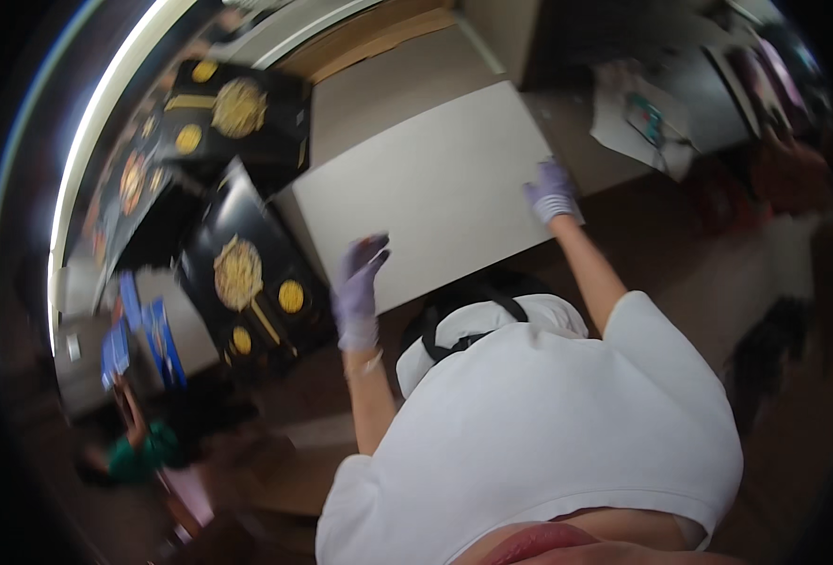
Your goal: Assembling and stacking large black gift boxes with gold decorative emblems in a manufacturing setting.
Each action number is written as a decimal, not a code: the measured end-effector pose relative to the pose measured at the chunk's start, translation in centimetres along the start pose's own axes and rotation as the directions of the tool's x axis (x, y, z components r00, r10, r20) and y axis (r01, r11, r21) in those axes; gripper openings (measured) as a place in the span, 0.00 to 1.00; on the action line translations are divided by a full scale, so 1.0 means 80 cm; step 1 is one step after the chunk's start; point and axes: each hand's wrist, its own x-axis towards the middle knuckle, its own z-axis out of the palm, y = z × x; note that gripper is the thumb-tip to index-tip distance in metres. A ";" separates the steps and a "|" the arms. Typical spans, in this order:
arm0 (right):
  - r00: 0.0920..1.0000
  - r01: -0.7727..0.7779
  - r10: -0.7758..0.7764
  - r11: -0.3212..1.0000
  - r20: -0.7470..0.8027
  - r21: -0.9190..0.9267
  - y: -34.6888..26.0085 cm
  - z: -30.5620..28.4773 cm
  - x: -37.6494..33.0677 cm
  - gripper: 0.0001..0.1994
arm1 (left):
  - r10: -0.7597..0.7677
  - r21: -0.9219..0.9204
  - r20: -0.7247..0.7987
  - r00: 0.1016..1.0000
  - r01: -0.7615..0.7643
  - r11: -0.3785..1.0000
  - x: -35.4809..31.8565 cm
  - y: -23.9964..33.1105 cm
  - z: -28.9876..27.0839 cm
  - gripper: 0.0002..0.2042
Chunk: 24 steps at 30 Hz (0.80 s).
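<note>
A large white board or sheet (435,188) lies flat in front of me. My left hand (356,294), in a purple glove, is raised at the board's near left corner; its fingers are bent but apart, and I see nothing in them. At the right edge of the board rests my right hand (552,193), gloved the same way, with its fingers spread. Left of the board lies a glossy black printed panel (217,254) with gold and yellow round designs.
Another black printed panel (284,104) lies farther back on the left. A brown cardboard edge (369,42) runs behind the board. At the right sits a white sheet (614,118) with a teal object (647,118) on it. A person in green (143,452) handles blue pieces at the left.
</note>
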 end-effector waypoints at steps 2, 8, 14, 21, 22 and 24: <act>0.992 -0.113 0.113 0.994 0.058 -0.001 0.000 -0.032 0.024 0.33 | -0.046 0.905 -0.159 0.986 0.165 0.391 -0.009 -0.169 -0.100 0.24; 0.946 -0.063 0.129 0.973 0.297 -0.222 0.023 -0.043 0.023 0.29 | -0.372 0.960 -0.249 0.895 0.176 -0.219 -0.012 -0.229 0.006 0.34; 0.960 -0.050 0.117 0.966 0.256 -0.253 -0.021 -0.049 0.026 0.34 | -0.365 0.952 -0.247 0.898 0.154 -0.264 -0.018 -0.205 0.004 0.32; 0.927 -0.069 0.168 0.955 0.334 -0.288 -0.024 -0.040 0.041 0.35 | -0.419 0.951 -0.248 0.873 0.138 -0.275 -0.017 -0.196 0.003 0.30; 0.935 0.009 0.096 0.956 0.342 -0.294 -0.032 -0.041 0.036 0.35 | -0.410 0.950 -0.259 0.875 0.154 -0.271 -0.019 -0.196 -0.002 0.31; 0.951 -0.068 0.140 0.965 0.277 -0.252 -0.029 -0.038 0.040 0.36 | -0.422 0.958 -0.243 0.874 0.149 -0.244 -0.021 -0.199 0.001 0.32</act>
